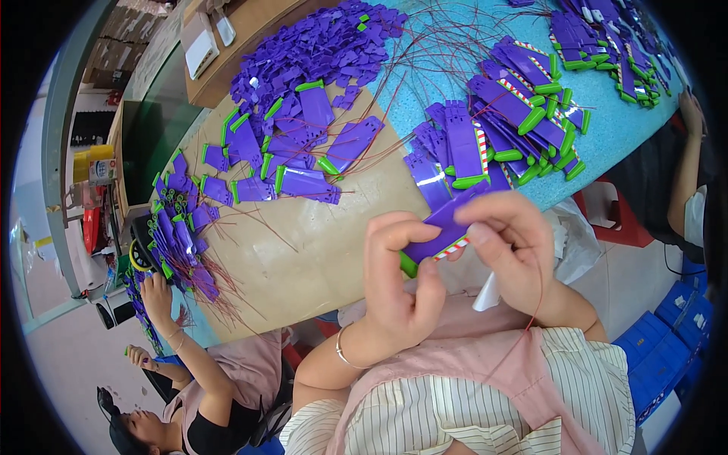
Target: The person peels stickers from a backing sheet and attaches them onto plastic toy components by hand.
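Note:
A flat purple plastic panel [427,246] with a green end piece [409,265] is held up between my two hands, just over the near table edge. My left hand [400,277] grips its left end, fingers curled and thumb near the lower edge. A red-and-white striped strip [453,248] runs along that edge. My right hand [517,241] closes on the panel's right end, thumb close to the striped strip; its fingertips are slightly blurred. Below the right hand hangs a white strip [487,293], its upper end hidden. A thin red wire [540,292] trails past my right wrist.
Striped purple-green panels [523,114] are stacked beyond my hands. Unstriped panels with wires [303,178] lie left, before a heap of small purple pieces [311,53]. A co-worker [220,379] works at left; another person's arm [691,121] shows at right, near a red stool [618,216].

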`<state>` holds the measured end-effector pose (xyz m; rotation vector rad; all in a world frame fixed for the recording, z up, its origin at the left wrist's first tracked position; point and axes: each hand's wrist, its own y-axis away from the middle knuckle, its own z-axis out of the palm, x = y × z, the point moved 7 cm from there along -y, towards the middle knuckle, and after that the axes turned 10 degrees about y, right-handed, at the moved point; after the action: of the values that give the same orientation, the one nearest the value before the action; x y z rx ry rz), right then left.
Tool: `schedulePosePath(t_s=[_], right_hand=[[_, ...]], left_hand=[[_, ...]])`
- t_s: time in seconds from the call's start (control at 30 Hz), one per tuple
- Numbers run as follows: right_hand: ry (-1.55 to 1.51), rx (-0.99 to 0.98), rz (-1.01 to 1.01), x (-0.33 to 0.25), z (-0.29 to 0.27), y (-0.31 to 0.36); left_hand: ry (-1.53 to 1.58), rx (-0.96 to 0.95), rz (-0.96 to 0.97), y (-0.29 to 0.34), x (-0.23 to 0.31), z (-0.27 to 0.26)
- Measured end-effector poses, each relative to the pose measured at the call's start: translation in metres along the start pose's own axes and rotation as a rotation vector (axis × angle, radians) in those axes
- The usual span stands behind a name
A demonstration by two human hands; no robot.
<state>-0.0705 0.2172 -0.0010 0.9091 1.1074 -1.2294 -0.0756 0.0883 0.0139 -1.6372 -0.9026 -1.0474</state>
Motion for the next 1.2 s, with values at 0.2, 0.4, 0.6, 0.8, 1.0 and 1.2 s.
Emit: schedulePosePath(t_s=[0.2,0.4,0.6,0.8,1.0,1.2], right_hand=[[-0.114,0.228,0.206,0.01,-0.037,-0.004],[0.005,0.238,0.313,0.017,-0.045,0.002],[0.116,0.152,0.084,0.004,-0.022,-0.005],[0.148,0.05,0.089,0.015,-0.006,-0.013],[0.19,0.125,-0.066,0.0,0.003,-0.014],[0.306,-0.034,-0.116,0.005,0.008,-0.017]], left_hand=[[-0.042,-0.061,0.062,-0.009,0.008,0.013],[-0.492,-0.235,0.116,-0.036,-0.015,0.047],[0.165,-0.306,-0.115,0.0,0.008,0.046],[-0.224,0.053,0.091,-0.019,0.005,-0.019],[-0.182,-0.074,0.01,-0.012,0.008,-0.008],[-0.207,-0.067,0.033,-0.018,0.005,-0.016]])
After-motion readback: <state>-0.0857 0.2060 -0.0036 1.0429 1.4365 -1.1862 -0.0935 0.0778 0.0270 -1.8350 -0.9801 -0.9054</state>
